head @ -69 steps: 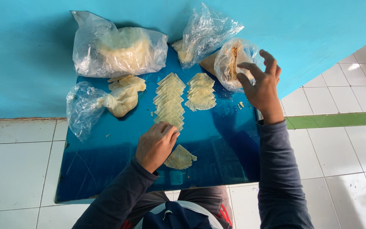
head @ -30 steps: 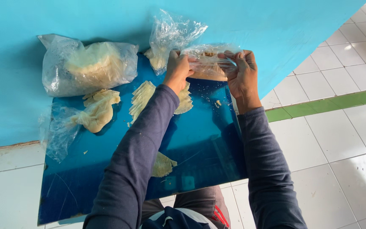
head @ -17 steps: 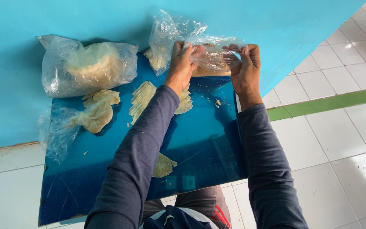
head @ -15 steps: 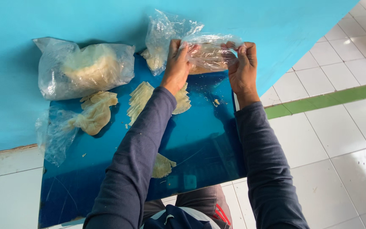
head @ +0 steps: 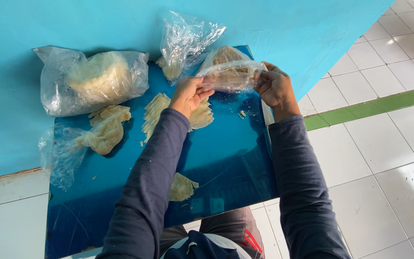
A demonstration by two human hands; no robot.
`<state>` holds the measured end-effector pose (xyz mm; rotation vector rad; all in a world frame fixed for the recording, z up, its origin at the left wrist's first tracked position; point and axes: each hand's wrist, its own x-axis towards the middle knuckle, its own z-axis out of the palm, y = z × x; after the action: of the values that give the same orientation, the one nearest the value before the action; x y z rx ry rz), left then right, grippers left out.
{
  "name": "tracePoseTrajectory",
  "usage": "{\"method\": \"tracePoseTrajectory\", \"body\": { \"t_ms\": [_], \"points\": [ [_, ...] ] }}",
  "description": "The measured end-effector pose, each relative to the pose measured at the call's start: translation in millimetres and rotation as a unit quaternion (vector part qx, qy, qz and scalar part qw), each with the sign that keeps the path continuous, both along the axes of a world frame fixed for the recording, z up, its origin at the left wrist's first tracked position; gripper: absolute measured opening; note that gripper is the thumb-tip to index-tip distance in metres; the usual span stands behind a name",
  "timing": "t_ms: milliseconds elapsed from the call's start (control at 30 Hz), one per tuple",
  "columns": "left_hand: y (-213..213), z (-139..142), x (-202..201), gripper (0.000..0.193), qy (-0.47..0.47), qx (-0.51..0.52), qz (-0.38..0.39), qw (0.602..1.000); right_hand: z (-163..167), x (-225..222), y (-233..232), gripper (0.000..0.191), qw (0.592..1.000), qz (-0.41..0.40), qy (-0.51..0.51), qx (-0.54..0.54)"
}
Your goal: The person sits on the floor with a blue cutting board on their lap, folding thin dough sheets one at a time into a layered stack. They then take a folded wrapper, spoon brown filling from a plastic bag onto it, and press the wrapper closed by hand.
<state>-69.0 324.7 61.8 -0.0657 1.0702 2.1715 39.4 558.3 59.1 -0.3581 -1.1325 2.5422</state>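
Both hands have lifted the clear bag [head: 228,72] a bit higher vs a moment ago, now over far edge of blue board [head: 231,158], near the blue wall [head: 73,24]. Left hand [head: 190,93] pinches bag's left side, right hand [head: 274,86] grips its right end; brownish pieces inside, prob. thin crackers, hard to tell thru plastic. Fanned pale sheets [head: 156,110] lie just below left hand. Big full bag [head: 94,79] sits far left, w/ crumpled bag [head: 185,41] beside the held one.
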Motion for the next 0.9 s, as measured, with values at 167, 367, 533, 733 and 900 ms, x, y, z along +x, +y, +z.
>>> {"method": "tracePoseTrajectory", "body": {
  "t_ms": [167, 367, 533, 733, 900],
  "points": [
    [17, -3, 8, 0.02, -0.047, 0.02, 0.067, 0.996, -4, 0, -8, 0.037, 0.997, 0.045, -0.037, 0.052],
    [24, 2, 15, 0.029, 0.023, -0.029, 0.048, 0.998, -10, -5, -17, 0.035, 0.976, 0.035, -0.099, 0.193],
    [37, 5, 21, 0.039, 0.065, -0.128, 0.074, 0.987, -17, -13, -19, 0.032, 0.951, 0.007, -0.123, 0.284],
    [49, 5, 12, 0.041, 0.043, -0.06, 0.094, 0.993, -17, -11, -9, 0.031, 0.944, -0.022, -0.085, 0.317],
    [56, 6, 10, 0.043, 0.067, -0.004, 0.117, 0.991, -19, -14, -16, 0.038, 0.926, -0.039, -0.067, 0.369]
  ]
}}
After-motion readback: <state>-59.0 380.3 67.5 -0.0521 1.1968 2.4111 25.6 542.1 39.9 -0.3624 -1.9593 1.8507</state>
